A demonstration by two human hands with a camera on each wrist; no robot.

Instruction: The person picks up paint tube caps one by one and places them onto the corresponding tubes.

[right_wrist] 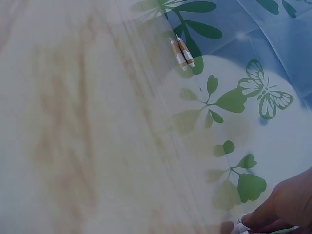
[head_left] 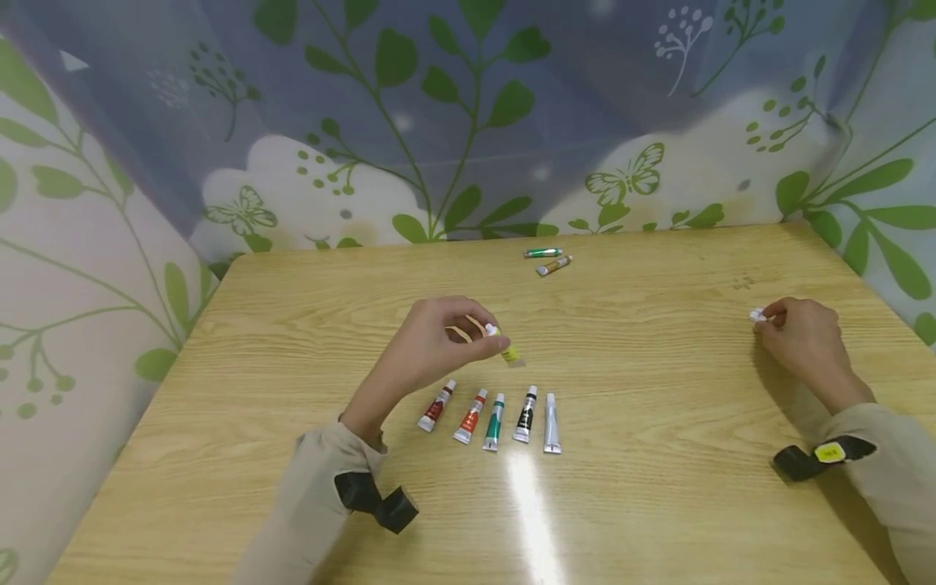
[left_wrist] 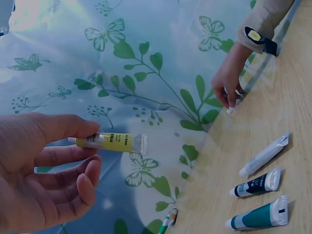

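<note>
Between thumb and fingertips, my left hand (head_left: 439, 337) pinches a small yellow paint tube (left_wrist: 114, 141) by its white-capped end, raised over the table. Its flat crimped end points away from the hand. At the table's right side, my right hand (head_left: 808, 345) holds something small and white (head_left: 756, 315) in its fingertips; I cannot tell its kind. Below the left hand, paint tubes lie in a row: dark red (head_left: 436, 405), orange-red (head_left: 470, 416), green (head_left: 493, 422), black (head_left: 525, 414) and silvery white (head_left: 552, 424), caps facing away from me.
Near the back edge of the wooden table (head_left: 329, 325) lie another green tube (head_left: 543, 253) and a golden-brown tube (head_left: 555, 266). A leaf-patterned cloth (head_left: 468, 122) hangs behind and along both sides.
</note>
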